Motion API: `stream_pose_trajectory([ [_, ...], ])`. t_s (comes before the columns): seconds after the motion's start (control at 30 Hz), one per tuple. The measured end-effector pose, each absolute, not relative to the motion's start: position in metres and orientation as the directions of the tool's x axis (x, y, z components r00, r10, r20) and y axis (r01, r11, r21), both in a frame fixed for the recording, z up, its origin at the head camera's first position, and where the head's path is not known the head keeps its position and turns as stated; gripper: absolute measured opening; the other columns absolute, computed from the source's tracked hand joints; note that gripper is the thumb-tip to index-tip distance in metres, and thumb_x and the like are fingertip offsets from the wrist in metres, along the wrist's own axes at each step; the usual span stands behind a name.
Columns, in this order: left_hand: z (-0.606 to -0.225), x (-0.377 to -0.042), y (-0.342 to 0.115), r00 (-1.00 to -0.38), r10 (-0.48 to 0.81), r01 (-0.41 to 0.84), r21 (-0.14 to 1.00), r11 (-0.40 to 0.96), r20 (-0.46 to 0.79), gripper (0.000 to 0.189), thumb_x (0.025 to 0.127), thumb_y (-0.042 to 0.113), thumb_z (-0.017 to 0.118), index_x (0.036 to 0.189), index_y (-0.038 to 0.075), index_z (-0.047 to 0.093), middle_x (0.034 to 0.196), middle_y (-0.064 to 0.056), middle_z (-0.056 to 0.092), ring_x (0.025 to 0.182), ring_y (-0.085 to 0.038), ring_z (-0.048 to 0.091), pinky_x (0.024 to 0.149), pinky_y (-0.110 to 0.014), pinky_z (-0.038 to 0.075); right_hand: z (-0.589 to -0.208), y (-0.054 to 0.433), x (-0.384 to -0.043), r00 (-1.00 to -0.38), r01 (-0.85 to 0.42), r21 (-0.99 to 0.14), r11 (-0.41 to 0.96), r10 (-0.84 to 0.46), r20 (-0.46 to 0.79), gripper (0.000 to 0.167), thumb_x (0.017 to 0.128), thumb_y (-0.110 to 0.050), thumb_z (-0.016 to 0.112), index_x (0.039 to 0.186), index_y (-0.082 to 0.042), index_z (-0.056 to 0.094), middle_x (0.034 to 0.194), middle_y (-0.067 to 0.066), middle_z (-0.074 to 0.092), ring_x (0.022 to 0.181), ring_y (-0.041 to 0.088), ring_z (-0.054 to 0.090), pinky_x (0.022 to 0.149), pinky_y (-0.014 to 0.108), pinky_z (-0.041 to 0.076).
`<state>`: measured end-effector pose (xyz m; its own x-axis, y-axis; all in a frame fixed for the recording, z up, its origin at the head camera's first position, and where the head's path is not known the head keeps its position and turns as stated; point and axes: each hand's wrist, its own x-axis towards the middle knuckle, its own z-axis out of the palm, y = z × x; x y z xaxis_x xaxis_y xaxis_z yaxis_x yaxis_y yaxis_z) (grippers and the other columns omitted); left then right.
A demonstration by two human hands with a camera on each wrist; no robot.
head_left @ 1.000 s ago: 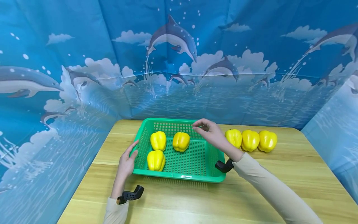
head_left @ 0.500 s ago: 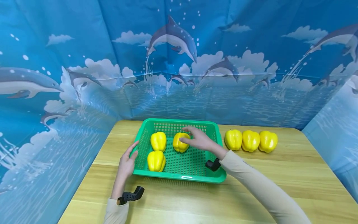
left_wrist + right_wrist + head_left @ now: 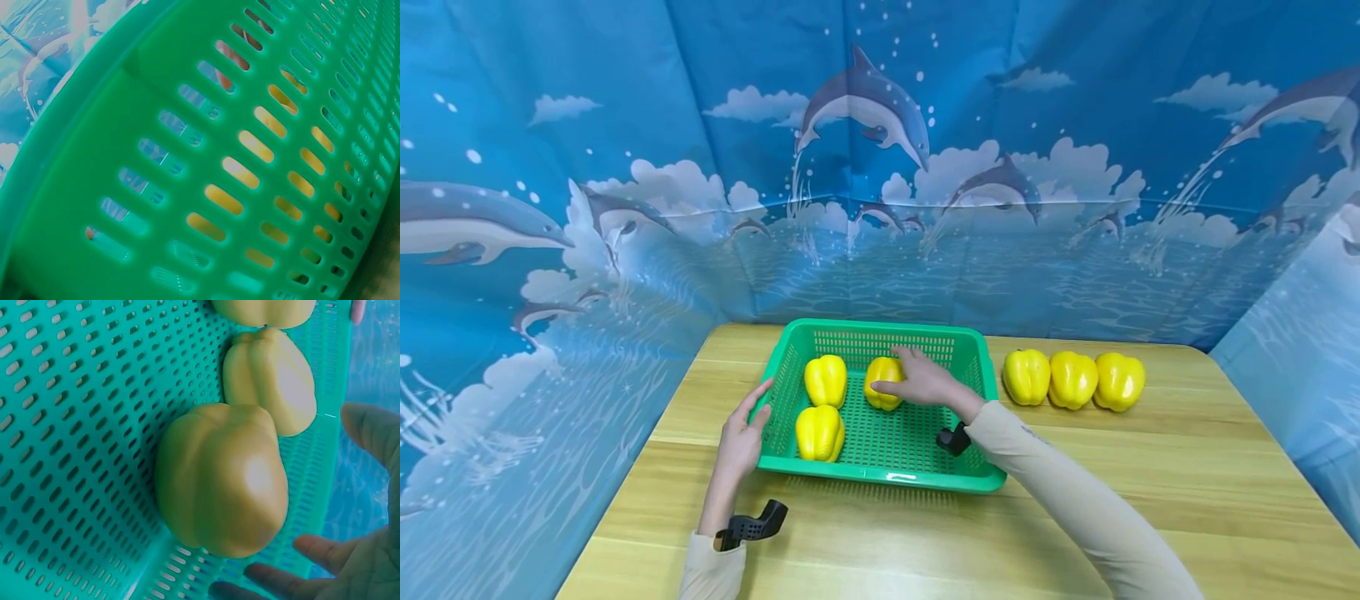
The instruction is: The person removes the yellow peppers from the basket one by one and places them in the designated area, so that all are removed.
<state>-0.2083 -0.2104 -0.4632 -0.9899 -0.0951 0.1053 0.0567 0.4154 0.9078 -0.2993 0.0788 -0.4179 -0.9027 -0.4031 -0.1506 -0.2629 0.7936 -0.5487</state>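
Note:
A green plastic basket (image 3: 865, 475) with slotted walls holds three yellow bell peppers. Two of them, a back-left pepper (image 3: 825, 381) and a front-left pepper (image 3: 820, 435), lie one behind the other. My right hand (image 3: 928, 383) reaches into the basket over the third, a bell pepper (image 3: 881, 372) near the middle. In the right wrist view its thumb and fingers are spread beside that pepper (image 3: 219, 481), with gaps visible. At the basket's left rim rests my left hand (image 3: 740, 442), fingers fairly straight. The left wrist view shows only the slotted basket wall (image 3: 81, 169), yellow behind it.
Three more yellow bell peppers (image 3: 1072, 380) stand in a row on the wooden table (image 3: 1150, 483), right of the basket. A blue curtain (image 3: 880, 275) with dolphins hangs behind the table and at both sides. Each wrist wears a black camera mount (image 3: 760, 521).
My right hand has moved left and down from above the basket's right side to the middle pepper, its pinched fingers now spread. The left hand and the peppers have stayed put.

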Motion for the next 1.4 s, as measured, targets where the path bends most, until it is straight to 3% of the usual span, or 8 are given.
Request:
stream_pose_trajectory([
  [0.13,-0.463,-0.209,-0.211,-0.991,-0.089,0.055,0.909,0.414,0.101,0.043,0.103,0.017,0.04,0.146,0.02,0.039,0.151,-0.012,0.031,0.136,-0.037,0.024,0.104,-0.059,0.021,-0.423,0.074,-0.302,-0.917,-0.227,-0.53,0.817,-0.362,-0.165,0.085,0.089,-0.054,0.058,0.149,-0.004,0.025,0.145,0.024,0.032,0.122,0.037,0.043,0.091,0.051,0.041],
  [0.27,-0.464,-0.209,-0.211,-0.992,-0.083,0.054,0.908,0.416,0.096,0.043,0.103,0.017,0.04,0.146,0.019,0.039,0.151,-0.012,0.031,0.136,-0.037,0.024,0.104,-0.059,0.021,-0.43,0.071,-0.303,-0.926,-0.201,-0.532,0.822,-0.338,-0.171,0.085,0.089,-0.053,0.059,0.148,-0.003,0.024,0.137,0.024,0.039,0.104,0.032,0.053,0.079,0.044,0.047],
  [0.5,-0.465,-0.209,-0.211,-0.991,-0.095,0.051,0.912,0.408,0.098,0.043,0.103,0.016,0.041,0.146,0.02,0.04,0.15,-0.01,0.031,0.136,-0.035,0.025,0.104,-0.058,0.023,-0.438,0.067,-0.305,-0.935,-0.172,-0.528,0.832,-0.306,-0.178,0.084,0.087,-0.055,0.059,0.143,0.001,0.032,0.117,0.021,0.046,0.082,0.026,0.052,0.065,0.038,0.045],
  [0.63,-0.464,-0.208,-0.211,-0.991,-0.095,0.047,0.915,0.401,0.092,0.043,0.103,0.016,0.041,0.146,0.021,0.04,0.151,-0.009,0.031,0.137,-0.034,0.025,0.105,-0.057,0.022,-0.441,0.065,-0.308,-0.943,-0.127,-0.512,0.85,-0.263,-0.202,0.085,0.085,-0.063,0.056,0.141,-0.003,0.035,0.109,0.016,0.047,0.082,0.027,0.051,0.066,0.039,0.044],
  [0.77,-0.464,-0.208,-0.211,-0.992,-0.094,0.04,0.914,0.404,0.085,0.043,0.103,0.016,0.04,0.146,0.022,0.039,0.151,-0.008,0.031,0.137,-0.034,0.024,0.105,-0.057,0.022,-0.445,0.063,-0.312,-0.953,-0.095,-0.494,0.864,-0.223,-0.207,0.087,0.083,-0.066,0.055,0.143,-0.007,0.034,0.112,0.017,0.047,0.084,0.028,0.051,0.068,0.041,0.044],
  [1.4,-0.464,-0.209,-0.21,-0.989,-0.097,0.063,0.902,0.426,0.115,0.043,0.103,0.016,0.041,0.145,0.019,0.041,0.15,-0.012,0.032,0.136,-0.037,0.026,0.104,-0.06,0.022,-0.451,0.064,-0.316,-0.963,-0.087,-0.583,0.808,-0.217,-0.158,0.071,0.085,-0.056,0.061,0.139,-0.015,0.04,0.113,0.017,0.048,0.089,0.028,0.05,0.068,0.04,0.043],
])
